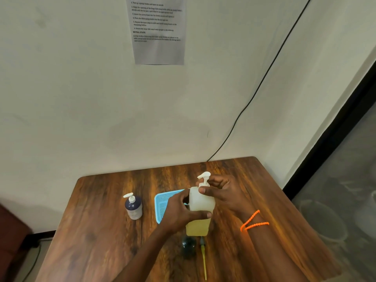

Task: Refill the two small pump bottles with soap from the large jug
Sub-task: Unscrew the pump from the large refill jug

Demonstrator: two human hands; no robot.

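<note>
Holding the translucent pump bottle [201, 202] above the desk [101, 231], left grip [183, 210] clasps its body; right grip [221, 192] pinches the pump collar [204, 185], seemingly unscrewing; next, lifting it out.

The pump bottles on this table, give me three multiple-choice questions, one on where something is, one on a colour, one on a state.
1. Where does the dark pump bottle stand?
A. Left of the blue tray
B. Inside the tray
C. On the floor

2. What colour is the band on the right wrist?
A. Green
B. Orange
C. White

3. How is the pale pump bottle held?
A. Lying flat, untouched
B. Upside down
C. Upright, in both hands

Answers: 1 A, it stands on the wood apart from the tray. 2 B, it is bright orange. 3 C, the left hand grips its body and the right hand its pump neck.
</note>
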